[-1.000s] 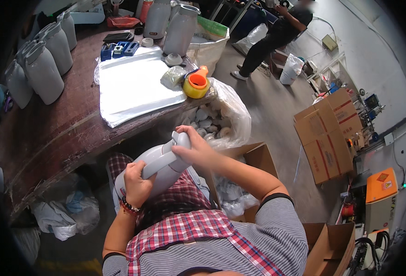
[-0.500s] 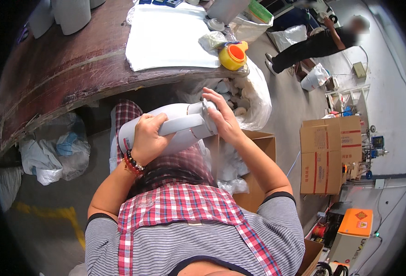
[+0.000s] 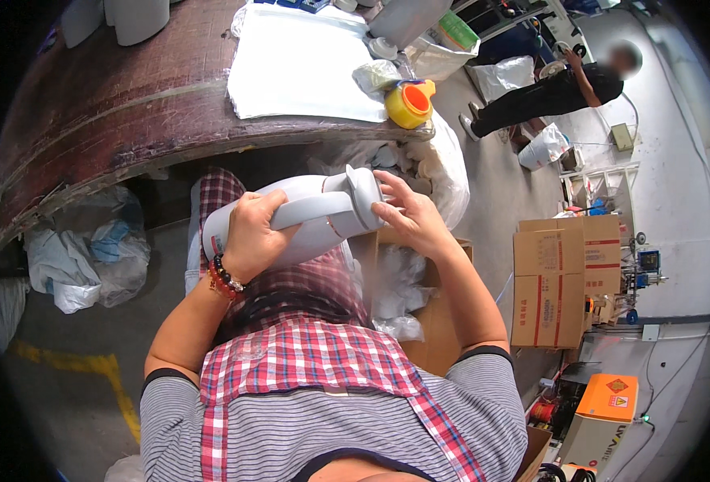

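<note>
A light grey thermos jug (image 3: 302, 189) lies tilted across my lap, its lid end to the right. My left hand (image 3: 256, 230) is closed around the jug's handle (image 3: 311, 210). At the other end, my right hand (image 3: 413, 215) has its fingers apart and bent, with the fingertips at the outer face of the grey lid (image 3: 362, 198). It does not wrap the lid. The lid sits on the jug's neck, and its spout side points away from me. The jug's base is partly covered by my left hand and wrist.
A dark wooden table (image 3: 154, 104) stands ahead, with white sheets (image 3: 298, 64), a yellow-orange tape dispenser (image 3: 409, 104) and grey jug bodies (image 3: 138, 18). An open carton (image 3: 443, 333) with plastic-wrapped pieces is beside my right knee. Stacked cartons (image 3: 548, 289) and a person (image 3: 548, 92) are farther right.
My right hand has drawn back to the right from around the lid, and its fingers have spread. The jug has turned slightly in my left hand, which keeps its hold on the handle.
</note>
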A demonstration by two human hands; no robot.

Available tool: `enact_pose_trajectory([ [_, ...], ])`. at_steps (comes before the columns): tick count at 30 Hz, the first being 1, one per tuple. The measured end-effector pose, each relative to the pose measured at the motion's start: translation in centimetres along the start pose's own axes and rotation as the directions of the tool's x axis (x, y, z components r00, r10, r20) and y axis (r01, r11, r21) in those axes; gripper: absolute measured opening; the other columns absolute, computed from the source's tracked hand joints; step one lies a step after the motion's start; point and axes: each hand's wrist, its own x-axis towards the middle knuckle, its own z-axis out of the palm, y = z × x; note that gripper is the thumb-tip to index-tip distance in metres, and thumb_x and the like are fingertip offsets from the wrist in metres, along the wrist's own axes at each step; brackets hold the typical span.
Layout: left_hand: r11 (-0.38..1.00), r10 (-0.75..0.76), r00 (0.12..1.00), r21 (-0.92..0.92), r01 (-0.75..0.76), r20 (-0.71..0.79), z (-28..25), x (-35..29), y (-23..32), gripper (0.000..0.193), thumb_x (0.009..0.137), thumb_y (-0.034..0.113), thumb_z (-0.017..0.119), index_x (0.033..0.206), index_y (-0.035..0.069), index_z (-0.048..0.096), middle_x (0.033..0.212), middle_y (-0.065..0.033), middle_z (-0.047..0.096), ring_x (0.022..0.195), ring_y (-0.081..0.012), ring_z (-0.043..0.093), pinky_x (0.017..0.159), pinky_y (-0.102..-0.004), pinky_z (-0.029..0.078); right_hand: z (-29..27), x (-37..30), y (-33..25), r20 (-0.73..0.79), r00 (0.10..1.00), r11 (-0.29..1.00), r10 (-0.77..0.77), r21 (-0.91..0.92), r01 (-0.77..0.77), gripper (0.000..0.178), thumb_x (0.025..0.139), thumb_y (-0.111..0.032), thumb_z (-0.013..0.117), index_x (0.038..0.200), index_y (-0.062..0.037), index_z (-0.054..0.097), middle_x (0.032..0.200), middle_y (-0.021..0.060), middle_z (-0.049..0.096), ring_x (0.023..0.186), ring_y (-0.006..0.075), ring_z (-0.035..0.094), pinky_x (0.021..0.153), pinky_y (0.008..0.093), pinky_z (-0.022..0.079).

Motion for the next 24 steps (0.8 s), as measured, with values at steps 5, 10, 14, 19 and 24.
enact_pose_trajectory([
  [5, 1.000, -0.006, 1.000, 0.015, 0.006, -0.018, -0.3, -0.1, -0.3, 0.017, 0.070, 0.012, 0.074, 0.075, 0.005, 0.060, 0.069, -0.0152, 0.062, 0.070, -0.0366, 0.061, 0.071, -0.0408, 0.046, -2.1, -0.5, -2.3, 0.101, 0.982, 0.983, 0.162, -0.108, -0.151, 0.062, 0.094, -0.043, 0.058, 0.143, -0.0099, 0.041, 0.094, 0.0156, 0.070, 0.071, 0.0257, 0.069, 0.073, 0.0365, 0.055],
  [10, 1.000, -0.004, 1.000, 0.000, 0.004, -0.008, -0.4, 0.0, -0.1, 0.016, 0.070, 0.012, 0.074, 0.076, 0.004, 0.061, 0.073, -0.0152, 0.064, 0.073, -0.0364, 0.060, 0.072, -0.0412, 0.046, -1.8, -2.6, -5.3, 0.364, 0.912, 0.865, -0.187, 0.500, -0.022, 0.057, 0.096, -0.021, 0.055, 0.146, -0.0046, 0.035, 0.106, 0.0093, 0.068, 0.076, 0.0134, 0.062, 0.072, 0.0303, 0.050],
  [14, 1.000, 0.006, 0.998, -0.013, -0.005, 0.056, -0.5, -0.2, 0.0, 0.016, 0.070, 0.012, 0.074, 0.078, 0.004, 0.063, 0.076, -0.0144, 0.065, 0.074, -0.0364, 0.060, 0.072, -0.0414, 0.047, -1.7, -0.1, -4.9, 0.019, 0.940, 0.931, -0.342, 0.140, 0.336, 0.061, 0.087, 0.001, 0.052, 0.145, -0.0082, 0.036, 0.122, 0.0110, 0.064, 0.082, 0.0188, 0.066, 0.072, 0.0346, 0.054],
  [19, 0.998, -0.048, 0.996, -0.023, 0.050, 0.080, -0.8, 0.2, -0.4, 0.016, 0.070, 0.010, 0.073, 0.081, 0.003, 0.064, 0.078, -0.0163, 0.066, 0.074, -0.0378, 0.061, 0.070, -0.0424, 0.048, -1.7, -0.8, -1.0, 0.183, 0.982, 0.738, -0.056, -0.655, 0.164, 0.063, 0.080, -0.007, 0.059, 0.140, -0.0120, 0.041, 0.093, 0.0136, 0.069, 0.080, 0.0336, 0.068, 0.070, 0.0441, 0.054],
  [24, 0.976, -0.148, 0.980, -0.138, 0.167, 0.137, -2.1, 1.8, -0.7, 0.012, 0.076, 0.006, 0.071, 0.077, -0.001, 0.061, 0.066, -0.0199, 0.059, 0.061, -0.0284, 0.062, 0.056, -0.0354, 0.045, -2.7, -3.3, -1.2, 0.190, 0.832, 0.845, -0.521, -0.018, 0.534, 0.054, 0.080, -0.003, 0.063, 0.133, -0.0114, 0.053, 0.082, 0.0033, 0.069, 0.070, 0.0215, 0.067, 0.067, 0.0340, 0.054],
])
